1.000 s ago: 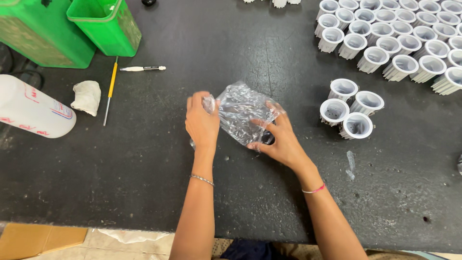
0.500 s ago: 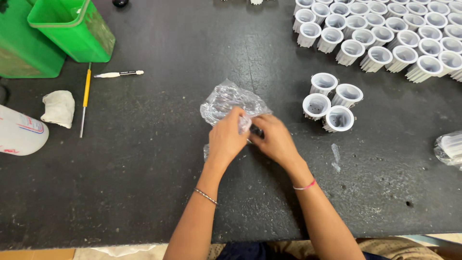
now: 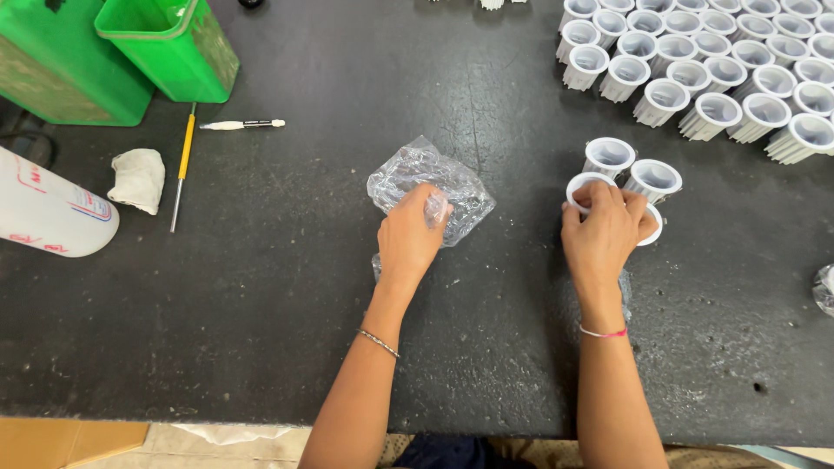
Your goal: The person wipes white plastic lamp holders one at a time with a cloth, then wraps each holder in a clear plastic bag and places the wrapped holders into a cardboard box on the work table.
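dark, speckled table (image 3: 261, 330) is stretching under everything, with two green bins (image 3: 165, 43) at the far left and a big field of white ribbed cups (image 3: 721, 69) at the far right.

half a second ago both your hands were meeting over the crumpled clear plastic bag (image 3: 430, 187) in the middle; now they are working apart. your left hand (image 3: 413, 239) is staying behind on the bag, fingers curled and pinching a fold of the plastic at its near edge, pressing it against the table. your right hand (image 3: 604, 234) is now lying over the small cluster of four white cups (image 3: 621, 174) to the right of the bag, fingers bent down around the two nearer cups. whether it is gripping one or only touching the rims, you cannot tell from here. the two farther cups of that cluster are standing upright and uncovered, just beyond your fingertips.

that split is suggesting the bag is being held ready while a cup is being fetched for it.

at the left, a white bottle (image 3: 48, 208) is lying on its side, with a crumpled white cloth (image 3: 137, 178), a yellow-handled tool (image 3: 182, 165) and a white pen (image 3: 241, 124) nearby.
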Demonstrator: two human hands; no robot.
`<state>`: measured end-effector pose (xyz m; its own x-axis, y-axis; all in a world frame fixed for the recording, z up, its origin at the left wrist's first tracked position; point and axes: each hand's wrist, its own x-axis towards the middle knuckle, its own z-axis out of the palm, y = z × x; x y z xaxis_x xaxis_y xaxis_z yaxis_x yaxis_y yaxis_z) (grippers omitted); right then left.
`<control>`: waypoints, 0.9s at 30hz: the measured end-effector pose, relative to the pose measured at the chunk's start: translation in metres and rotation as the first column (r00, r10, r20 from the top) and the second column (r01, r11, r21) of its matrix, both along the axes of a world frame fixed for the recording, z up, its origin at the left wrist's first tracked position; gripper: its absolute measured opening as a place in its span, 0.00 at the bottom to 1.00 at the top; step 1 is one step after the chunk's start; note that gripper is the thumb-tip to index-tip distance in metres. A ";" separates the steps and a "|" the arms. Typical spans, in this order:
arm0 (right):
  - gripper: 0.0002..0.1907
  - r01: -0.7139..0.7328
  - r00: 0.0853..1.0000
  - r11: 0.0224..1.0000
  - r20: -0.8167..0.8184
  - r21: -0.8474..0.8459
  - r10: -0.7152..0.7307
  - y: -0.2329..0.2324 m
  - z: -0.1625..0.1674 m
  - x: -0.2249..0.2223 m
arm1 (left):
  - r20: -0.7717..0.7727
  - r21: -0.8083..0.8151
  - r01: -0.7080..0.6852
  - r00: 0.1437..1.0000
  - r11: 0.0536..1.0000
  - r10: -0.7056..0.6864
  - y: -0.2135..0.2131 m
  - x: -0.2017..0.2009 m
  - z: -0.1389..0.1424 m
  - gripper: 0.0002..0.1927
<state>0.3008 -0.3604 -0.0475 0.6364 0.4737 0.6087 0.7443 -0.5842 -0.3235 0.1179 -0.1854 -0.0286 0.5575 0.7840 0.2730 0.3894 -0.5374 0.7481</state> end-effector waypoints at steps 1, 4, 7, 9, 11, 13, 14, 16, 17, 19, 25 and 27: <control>0.09 -0.019 1.000 1.000 0.003 0.013 0.019 0.001 0.000 0.002 | -0.011 -0.018 0.002 1.000 1.000 -0.002 -0.001 0.000 0.000 0.13; 0.07 -0.156 0.973 0.983 -0.154 0.096 0.170 0.006 0.002 0.006 | 0.034 0.035 0.019 0.999 0.999 -0.021 -0.002 0.001 0.002 0.13; 0.09 -0.230 0.391 0.782 -0.681 0.579 0.619 0.017 -0.003 0.001 | 0.038 0.035 0.015 0.999 0.999 -0.017 -0.002 0.001 0.002 0.13; 0.10 -0.210 0.184 0.768 -0.747 0.605 0.639 0.024 -0.009 -0.004 | 0.036 0.031 0.013 0.999 0.999 -0.014 -0.003 0.001 0.003 0.13; 0.10 -0.168 0.050 0.766 -0.771 0.620 0.635 0.030 -0.016 -0.009 | 0.051 0.043 0.048 0.997 0.998 -0.050 -0.004 0.001 0.004 0.12; 0.09 -0.109 -0.007 0.772 -0.777 0.626 0.629 0.037 -0.023 -0.012 | 0.079 0.076 0.117 0.989 0.990 -0.123 -0.005 0.000 0.005 0.10; 0.10 -0.069 0.014 0.787 -0.788 0.613 0.615 0.039 -0.026 -0.013 | 0.094 0.094 0.140 0.984 0.986 -0.149 -0.006 0.000 0.006 0.09; 0.10 0.012 0.054 0.812 -0.811 0.584 0.582 0.041 -0.031 -0.013 | 0.125 0.130 0.184 0.972 0.974 -0.200 -0.008 0.000 0.008 0.09; 0.10 0.034 0.061 0.800 -0.800 0.599 0.597 0.041 -0.033 -0.013 | 0.102 0.107 0.194 0.973 0.975 -0.205 -0.008 0.000 0.009 0.08; 0.11 0.077 0.073 0.773 -0.777 0.630 0.626 0.042 -0.037 -0.013 | 0.053 0.060 0.210 0.976 0.976 -0.213 -0.009 -0.001 0.011 0.08; 0.10 0.016 0.149 0.780 -0.773 0.626 0.617 0.047 -0.051 -0.017 | 0.167 0.086 0.253 0.950 0.964 -0.265 -0.007 -0.004 0.016 0.11; 0.10 0.031 0.262 0.784 -0.762 0.620 0.592 0.049 -0.054 -0.019 | 0.103 0.044 0.291 0.950 0.956 -0.294 -0.011 -0.004 0.017 0.09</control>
<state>0.2813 -0.3110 -0.1018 0.7688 0.6348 -0.0772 -0.1351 0.0432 -0.9899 0.1142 -0.1966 -0.0117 0.7276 0.5823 0.3627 0.1306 -0.6366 0.7600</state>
